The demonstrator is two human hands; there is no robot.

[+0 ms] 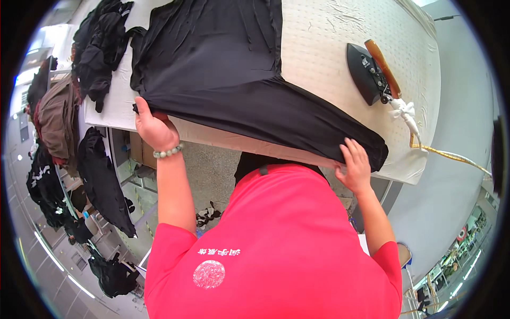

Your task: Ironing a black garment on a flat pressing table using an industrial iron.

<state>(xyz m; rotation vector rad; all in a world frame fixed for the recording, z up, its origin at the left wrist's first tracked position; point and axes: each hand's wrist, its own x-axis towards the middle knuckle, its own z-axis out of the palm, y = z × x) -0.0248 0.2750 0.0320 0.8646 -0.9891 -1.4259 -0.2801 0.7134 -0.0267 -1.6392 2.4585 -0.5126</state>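
A black garment [212, 69] lies spread over the padded pressing table, one long narrow part, like a sleeve or leg, running along the near edge to the right. My left hand [155, 128], a beaded bracelet at its wrist, is closed on the garment's near left edge; its thumb points up and its fingers are partly hidden behind the cloth. At the far end of the narrow part, my right hand [355, 166] rests with fingers stretched out on the black cloth near its lower edge. Both hands are at the table's near side.
An iron [367, 74] with a wooden handle sits on the pale padded table [324, 37] at the right, its cord [451, 155] trailing off rightward. More black garments [101, 48] lie at the table's left end. Clothes [56, 122] hang on a rack at the left.
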